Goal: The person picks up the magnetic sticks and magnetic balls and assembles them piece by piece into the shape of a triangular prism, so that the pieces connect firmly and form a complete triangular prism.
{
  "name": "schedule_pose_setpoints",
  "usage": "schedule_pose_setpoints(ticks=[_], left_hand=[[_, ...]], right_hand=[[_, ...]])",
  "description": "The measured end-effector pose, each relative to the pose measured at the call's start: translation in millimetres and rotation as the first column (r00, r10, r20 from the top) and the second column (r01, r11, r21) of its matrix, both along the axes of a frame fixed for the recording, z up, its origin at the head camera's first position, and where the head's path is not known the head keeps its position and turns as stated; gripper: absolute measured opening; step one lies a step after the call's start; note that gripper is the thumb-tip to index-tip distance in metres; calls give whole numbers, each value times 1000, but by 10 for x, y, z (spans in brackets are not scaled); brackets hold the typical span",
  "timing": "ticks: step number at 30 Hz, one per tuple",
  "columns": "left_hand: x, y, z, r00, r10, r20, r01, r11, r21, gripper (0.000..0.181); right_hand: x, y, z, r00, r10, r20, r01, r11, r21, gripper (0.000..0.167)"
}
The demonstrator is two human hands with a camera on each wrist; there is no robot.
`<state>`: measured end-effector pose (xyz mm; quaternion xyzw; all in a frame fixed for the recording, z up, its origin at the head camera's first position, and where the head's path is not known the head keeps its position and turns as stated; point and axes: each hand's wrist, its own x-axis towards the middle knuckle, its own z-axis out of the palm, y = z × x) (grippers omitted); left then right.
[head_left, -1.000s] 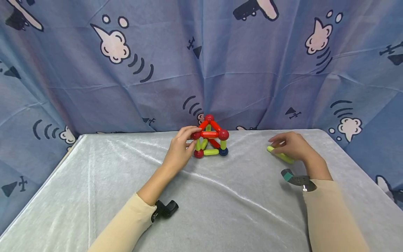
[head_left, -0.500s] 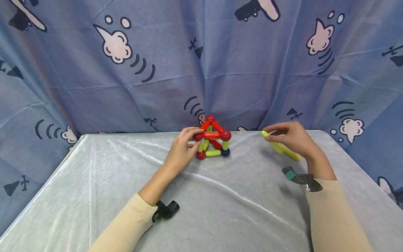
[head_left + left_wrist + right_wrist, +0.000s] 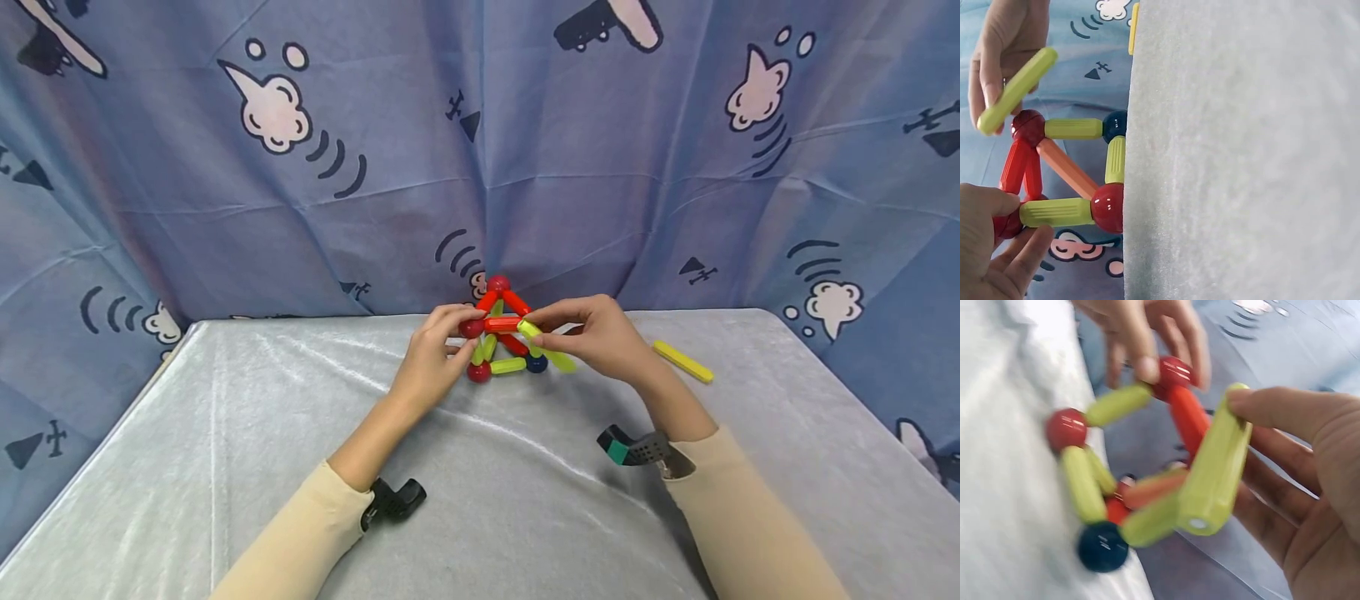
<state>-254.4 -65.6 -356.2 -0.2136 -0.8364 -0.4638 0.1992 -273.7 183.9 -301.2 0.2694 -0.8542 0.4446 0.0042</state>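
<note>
A frame of magnetic rods and balls (image 3: pixel 508 365) stands near the far edge of the table, with red rods on top and yellow-green rods below. My left hand (image 3: pixel 431 354) holds its upper left red ball (image 3: pixel 1172 376) between thumb and fingers. Close to the upper right red ball (image 3: pixel 1027 128), my right hand (image 3: pixel 600 337) pinches a loose yellow-green magnetic rod (image 3: pixel 1213 472) by one end; the rod slants, its other end free. Whether that rod touches the ball I cannot tell. A dark blue ball (image 3: pixel 1103 547) forms the lower right corner.
One yellow rod (image 3: pixel 682 362) lies on the table to the right, beyond my right forearm. A pale grey cloth (image 3: pixel 300 433) covers the table. Behind it hangs a blue patterned curtain (image 3: pixel 405 167), close to the frame.
My right hand has picked up the yellow-green rod from the right side and carried it left to the frame. The yellow rod stays behind. My left hand keeps its hold.
</note>
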Motion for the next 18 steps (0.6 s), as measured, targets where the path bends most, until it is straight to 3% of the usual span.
schedule_pose_setpoints(ticks=[5, 9, 13, 18], left_hand=[[1, 2, 1, 1000, -1, 0, 1, 1000, -3, 37], [8, 9, -1, 1000, -13, -11, 13, 1000, -3, 37], [17, 16, -3, 1000, -17, -5, 17, 1000, -10, 36], [18, 21, -4, 1000, -16, 2, 16, 1000, -22, 37]], right_hand=[[66, -183, -87, 996, 17, -87, -19, 1000, -25, 24], [96, -294, -151, 979, 47, -196, -50, 999, -8, 25], [121, -401, -219, 943, 52, -329, -38, 998, 49, 25], [154, -480, -301, 887, 0, -461, 44, 995, 84, 25]])
